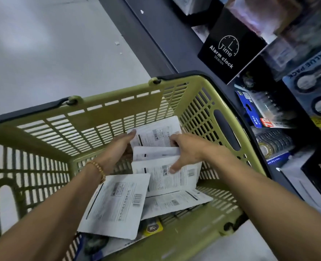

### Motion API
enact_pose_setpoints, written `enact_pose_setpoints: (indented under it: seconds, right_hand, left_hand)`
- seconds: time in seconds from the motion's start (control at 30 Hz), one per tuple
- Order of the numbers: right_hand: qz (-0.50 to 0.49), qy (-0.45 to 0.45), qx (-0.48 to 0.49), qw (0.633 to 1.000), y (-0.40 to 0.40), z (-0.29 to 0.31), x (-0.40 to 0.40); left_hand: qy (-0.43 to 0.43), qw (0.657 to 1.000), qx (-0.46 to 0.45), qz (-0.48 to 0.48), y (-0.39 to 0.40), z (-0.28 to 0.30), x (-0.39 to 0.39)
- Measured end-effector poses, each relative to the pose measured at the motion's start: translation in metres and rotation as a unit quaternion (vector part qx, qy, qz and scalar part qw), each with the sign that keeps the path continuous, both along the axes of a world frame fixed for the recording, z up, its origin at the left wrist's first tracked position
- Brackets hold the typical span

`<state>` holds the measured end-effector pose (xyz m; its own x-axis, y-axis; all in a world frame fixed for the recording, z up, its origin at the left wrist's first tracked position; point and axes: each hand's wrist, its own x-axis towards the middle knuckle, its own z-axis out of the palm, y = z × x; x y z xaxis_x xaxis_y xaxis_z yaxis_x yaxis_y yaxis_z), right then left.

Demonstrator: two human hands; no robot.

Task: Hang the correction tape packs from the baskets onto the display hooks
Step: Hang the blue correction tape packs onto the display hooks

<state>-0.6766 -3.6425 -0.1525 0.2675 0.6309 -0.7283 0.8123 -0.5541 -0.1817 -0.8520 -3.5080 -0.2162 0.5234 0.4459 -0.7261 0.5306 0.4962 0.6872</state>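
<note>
1. The floor (42,44), pale grey, is filling the left of the view.
2. An olive-green basket (118,108) with slotted walls and dark handles is sitting tilted in the view, one corner reaching toward the shelves on the right.
3. The left hand (118,147), a beaded bracelet (98,169) on its wrist, is reaching into the basket, its fingers curling round the left edge of a white correction tape pack (155,134) lying printed back up.
4. More packs are lying loose in the basket, backs up and overlapping; the nearest pack (116,204) is running its long axis from the lower left up toward the right, showing a barcode and small printed text too blurred to read.
5. The right hand (186,149) is gripping the right edges of the gathered packs, its thumb pressing on a middle pack (167,178).
6. On the shelves (174,44) at right, a black box (231,46) is reading "Time Alarm clock DESIGN"; a blue card (310,80) is reading "VALUE PACK", seen upside down.
</note>
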Motion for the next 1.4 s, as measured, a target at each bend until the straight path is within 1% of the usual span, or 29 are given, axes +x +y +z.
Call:
enact_pose_setpoints:
  seconds: [0.07,0.13,0.2,0.27,0.4,0.43,0.5,0.57,0.63,0.77,0.87,0.93,1.0,1.1,1.17,1.2,1.27,1.33,1.37,1.4]
  right_hand:
    - [-0.013,0.02,-0.002,1.0,-0.011,-0.002,-0.003]
    - [-0.038,0.037,0.022,0.998,-0.022,-0.002,-0.005]
    - [-0.049,0.029,0.043,0.997,-0.032,0.003,-0.004]
    - [-0.079,0.024,0.062,0.995,-0.041,0.013,-0.001]
    - [-0.127,0.008,0.102,0.987,-0.053,0.027,-0.003]
    - [-0.143,0.01,0.117,0.983,-0.054,0.03,-0.004]
    - [-0.22,0.047,0.165,0.96,-0.059,0.039,-0.005]
    - [-0.319,0.115,0.21,0.917,-0.066,0.051,-0.008]
    - [-0.386,0.172,0.246,0.872,-0.074,0.06,-0.014]
    - [-0.469,0.256,0.322,0.782,-0.091,0.078,-0.027]
    - [-0.528,0.312,0.376,0.694,-0.102,0.097,-0.037]
    - [-0.566,0.355,0.399,0.629,-0.109,0.109,-0.044]
    - [-0.586,0.397,0.403,0.58,-0.116,0.122,-0.053]
    - [-0.602,0.434,0.407,0.533,-0.13,0.143,-0.069]
    - [-0.611,0.442,0.421,0.504,-0.141,0.153,-0.078]
    - [-0.62,0.44,0.432,0.486,-0.147,0.157,-0.083]
    - [-0.637,0.441,0.453,0.442,-0.159,0.166,-0.09]
    - [-0.651,0.439,0.47,0.402,-0.168,0.174,-0.096]
    - [-0.653,0.434,0.48,0.393,-0.171,0.178,-0.099]
    - [-0.651,0.429,0.487,0.394,-0.175,0.183,-0.102]
  left_hand:
    - [0.005,1.0,-0.004,0.003,-0.003,-0.001,0.001]
    - [0.01,1.0,-0.009,-0.005,-0.006,-0.003,0.002]
    - [0.029,1.0,0.0,0.003,-0.009,-0.008,0.003]
    - [0.041,0.999,0.014,0.026,-0.013,-0.01,0.004]
    - [0.037,0.996,0.038,0.078,-0.017,0.001,-0.004]
    - [0.042,0.994,0.057,0.081,-0.017,0.006,-0.007]
    - [0.041,0.992,0.095,0.066,-0.018,0.018,-0.014]
    - [0.027,0.991,0.115,0.069,-0.021,0.029,-0.02]
    - [0.007,0.989,0.123,0.081,-0.024,0.045,-0.026]
    - [-0.035,0.98,0.175,0.094,-0.026,0.086,-0.04]
    - [-0.071,0.974,0.19,0.097,-0.028,0.125,-0.044]
    - [-0.099,0.977,0.167,0.086,-0.034,0.151,-0.044]
    - [-0.117,0.982,0.139,0.061,-0.043,0.171,-0.045]
    - [-0.133,0.985,0.107,0.005,-0.061,0.196,-0.045]
    - [-0.162,0.985,0.061,0.012,-0.074,0.212,-0.045]
    - [-0.186,0.982,0.02,0.029,-0.08,0.218,-0.045]
    - [-0.256,0.962,-0.067,0.061,-0.091,0.227,-0.048]
    - [-0.318,0.937,-0.121,0.074,-0.108,0.234,-0.051]
    - [-0.336,0.93,-0.131,0.069,-0.121,0.236,-0.052]
    - [-0.352,0.925,-0.132,0.058,-0.135,0.24,-0.053]
